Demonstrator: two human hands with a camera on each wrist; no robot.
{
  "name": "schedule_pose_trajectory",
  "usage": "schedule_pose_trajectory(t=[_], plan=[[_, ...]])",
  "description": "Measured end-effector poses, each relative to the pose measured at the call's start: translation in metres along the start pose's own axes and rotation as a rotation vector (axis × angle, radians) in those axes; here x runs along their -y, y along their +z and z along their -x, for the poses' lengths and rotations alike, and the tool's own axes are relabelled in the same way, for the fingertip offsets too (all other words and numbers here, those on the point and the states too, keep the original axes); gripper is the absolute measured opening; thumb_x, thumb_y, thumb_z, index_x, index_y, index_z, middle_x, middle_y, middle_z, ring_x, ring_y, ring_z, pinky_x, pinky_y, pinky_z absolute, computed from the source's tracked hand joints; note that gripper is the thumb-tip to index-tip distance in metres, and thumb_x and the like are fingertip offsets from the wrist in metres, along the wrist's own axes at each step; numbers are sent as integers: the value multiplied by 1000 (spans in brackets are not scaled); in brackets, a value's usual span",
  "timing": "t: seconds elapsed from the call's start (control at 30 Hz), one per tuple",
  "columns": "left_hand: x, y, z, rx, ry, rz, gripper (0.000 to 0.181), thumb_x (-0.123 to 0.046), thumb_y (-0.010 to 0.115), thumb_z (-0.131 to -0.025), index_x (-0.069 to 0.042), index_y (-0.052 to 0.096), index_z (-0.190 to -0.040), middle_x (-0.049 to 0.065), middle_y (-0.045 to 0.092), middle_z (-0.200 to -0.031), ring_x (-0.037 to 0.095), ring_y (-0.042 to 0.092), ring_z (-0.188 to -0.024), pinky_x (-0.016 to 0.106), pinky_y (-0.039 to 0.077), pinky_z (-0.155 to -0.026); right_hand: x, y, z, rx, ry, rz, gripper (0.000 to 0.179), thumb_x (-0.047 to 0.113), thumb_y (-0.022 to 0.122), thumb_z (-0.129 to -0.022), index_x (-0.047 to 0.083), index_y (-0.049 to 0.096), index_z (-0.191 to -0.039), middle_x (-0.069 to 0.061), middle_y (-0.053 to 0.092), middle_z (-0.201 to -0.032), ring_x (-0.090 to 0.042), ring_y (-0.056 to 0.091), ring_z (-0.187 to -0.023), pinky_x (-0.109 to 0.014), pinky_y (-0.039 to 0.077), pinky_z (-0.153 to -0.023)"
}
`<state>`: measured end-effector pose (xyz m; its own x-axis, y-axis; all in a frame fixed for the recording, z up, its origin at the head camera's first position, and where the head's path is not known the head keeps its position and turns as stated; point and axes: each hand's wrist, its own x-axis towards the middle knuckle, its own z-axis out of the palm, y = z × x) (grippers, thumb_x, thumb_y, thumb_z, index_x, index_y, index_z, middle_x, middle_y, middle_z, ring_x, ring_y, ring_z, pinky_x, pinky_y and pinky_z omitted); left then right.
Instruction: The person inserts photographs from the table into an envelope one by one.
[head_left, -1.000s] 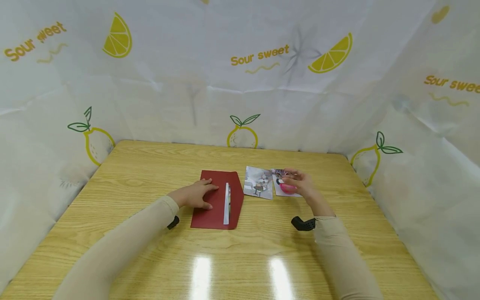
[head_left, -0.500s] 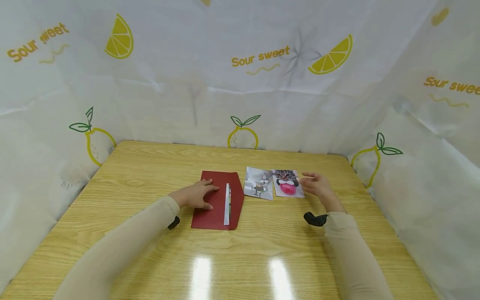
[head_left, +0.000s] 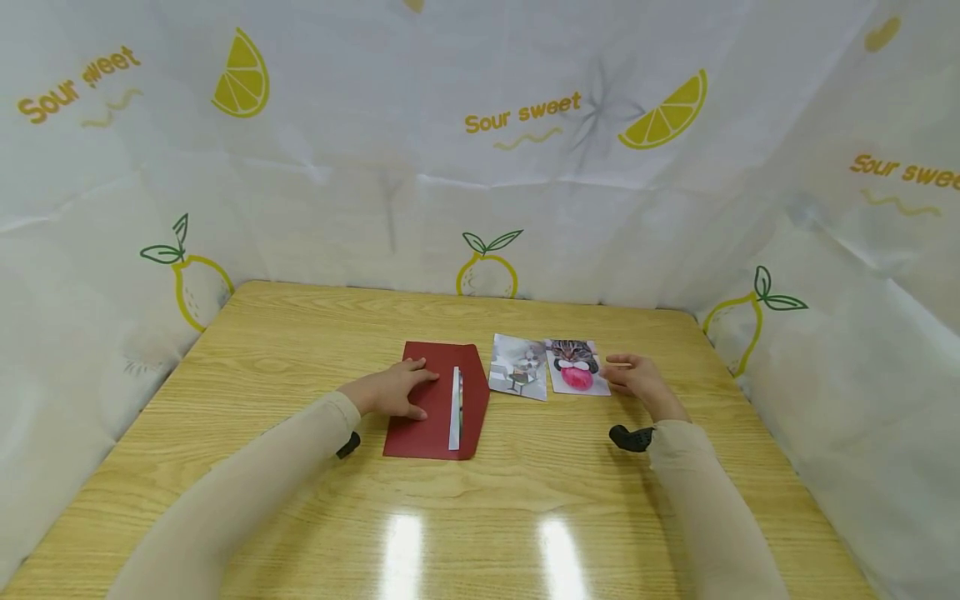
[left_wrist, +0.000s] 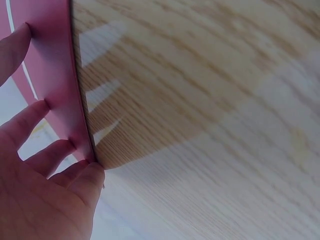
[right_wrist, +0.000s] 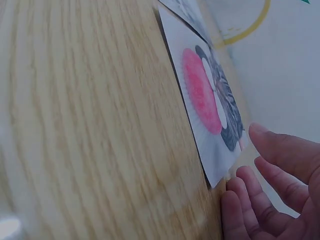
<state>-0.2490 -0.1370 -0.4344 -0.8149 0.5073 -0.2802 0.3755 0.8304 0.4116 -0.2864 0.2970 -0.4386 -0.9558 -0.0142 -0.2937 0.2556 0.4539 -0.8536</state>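
A red envelope point(head_left: 422, 435) lies flat on the wooden table with its pointed flap to the right. My left hand point(head_left: 388, 392) rests on it with fingers spread, and the fingertips press its surface in the left wrist view. A narrow strip of a white-edged card point(head_left: 454, 410) shows at the envelope's opening. Right of the flap lies a pale picture card point(head_left: 517, 367). Beside that is a cat picture card point(head_left: 577, 378) with a pink round shape. My right hand point(head_left: 643, 387) is at this card's right edge, fingers loosely bent, pinching nothing; whether it touches the card I cannot tell.
A white cloth printed with lemons point(head_left: 486, 273) hangs behind and at both sides of the wooden table point(head_left: 495, 517). Black wrist-camera parts stick out near each wrist, such as the black piece point(head_left: 630, 438) by the right sleeve.
My right hand has moved right, off the cat picture card to its right edge, uncovering the picture. The left hand and envelope have stayed in place.
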Motion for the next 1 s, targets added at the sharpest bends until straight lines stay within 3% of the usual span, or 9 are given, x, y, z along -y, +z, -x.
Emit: schedule_pose_trajectory(t=[0.37, 0.53, 0.63, 0.8, 1.0], plan=[[1, 0, 0, -1, 8, -5, 69, -32, 71, -88, -13, 42, -148, 19, 20, -159, 38, 16, -147, 52, 28, -115, -4, 8, -10, -77, 55, 134, 51, 16, 66, -93, -8, 48, -134, -23, 53, -130, -7, 53, -85, -17, 47, -70], [2, 1, 0, -2, 5, -1, 69, -32, 71, -88, -14, 41, -148, 18, 20, -160, 38, 15, -148, 52, 28, -115, -1, 13, -11, -122, 63, 174, 47, 17, 67, -91, -9, 52, -127, -18, 57, -114, -13, 51, -81, -19, 44, -65], [1, 1, 0, 1, 1, 6, 69, -32, 71, -88, -14, 41, -148, 18, 19, -160, 39, 14, -148, 52, 29, -115, 1, 16, -9, -157, 65, 209, 45, 19, 69, -89, -8, 54, -122, -14, 56, -104, -16, 49, -79, -22, 42, -64], [1, 1, -1, 1, 0, 8, 69, -32, 71, -88, -14, 41, -148, 18, 19, -160, 39, 15, -148, 51, 30, -114, 5, 22, -8, -203, 81, 287, 44, 22, 70, -88, -7, 54, -118, -18, 55, -105, -23, 48, -82, -27, 40, -66], [0, 1, -1, -3, 4, 3, 69, -32, 72, -88, -14, 42, -147, 18, 20, -159, 39, 16, -147, 51, 31, -114, 8, 26, -7, -226, 103, 299, 39, 21, 72, -87, -5, 55, -111, -15, 54, -98, -23, 47, -78, -28, 39, -64]])
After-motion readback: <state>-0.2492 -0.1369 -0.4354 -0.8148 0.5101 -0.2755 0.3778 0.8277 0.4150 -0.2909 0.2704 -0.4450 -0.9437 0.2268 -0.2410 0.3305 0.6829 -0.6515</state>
